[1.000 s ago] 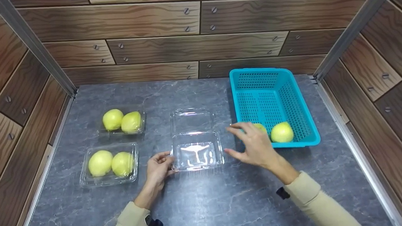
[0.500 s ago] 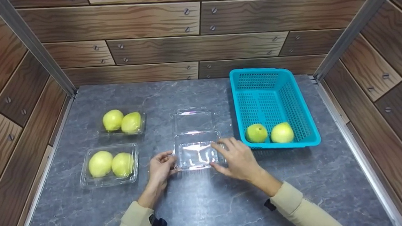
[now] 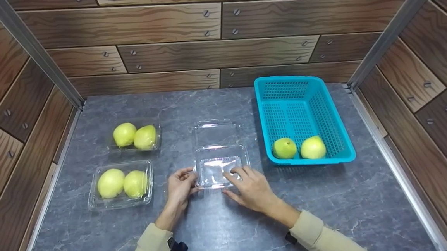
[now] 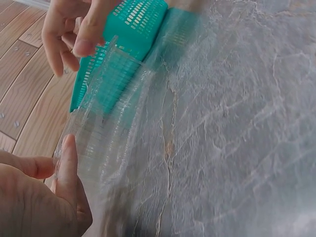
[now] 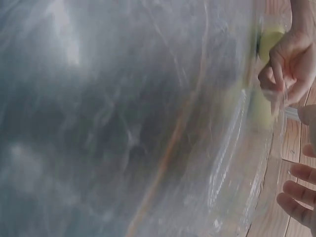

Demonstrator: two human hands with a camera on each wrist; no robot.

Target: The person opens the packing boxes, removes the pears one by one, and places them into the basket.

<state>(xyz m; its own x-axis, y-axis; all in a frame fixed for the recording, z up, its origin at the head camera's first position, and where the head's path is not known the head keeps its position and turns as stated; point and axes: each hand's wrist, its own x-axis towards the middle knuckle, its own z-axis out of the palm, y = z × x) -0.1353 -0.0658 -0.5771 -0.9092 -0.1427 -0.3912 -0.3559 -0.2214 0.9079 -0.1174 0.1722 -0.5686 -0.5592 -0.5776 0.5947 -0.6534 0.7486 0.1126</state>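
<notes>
An unfilled clear plastic clamshell box (image 3: 206,163) lies at the middle of the table, its lid (image 3: 216,133) folded back away from me. My left hand (image 3: 180,188) pinches the box's left rim between thumb and fingers, as the left wrist view shows at the hand (image 4: 44,190) too. Over the box's front right corner hovers my right hand (image 3: 252,187), fingers loosely bent and spread. In the left wrist view this right hand (image 4: 74,32) has nothing in its grasp, just beyond the box rim (image 4: 106,74). Only its fingertips (image 5: 298,207) show in the right wrist view.
A teal basket (image 3: 345,143) at right holds two round yellow-green fruits (image 3: 313,147) at its near end. To the left stand two clear clamshell boxes, the nearer box (image 3: 96,201) and the farther box (image 3: 159,143), each with two such fruits. Wood-patterned walls enclose the table.
My right hand has moved left and toward me, from beside the basket to the clamshell's front right corner. The clamshell, with my left hand on it, has shifted slightly right.
</notes>
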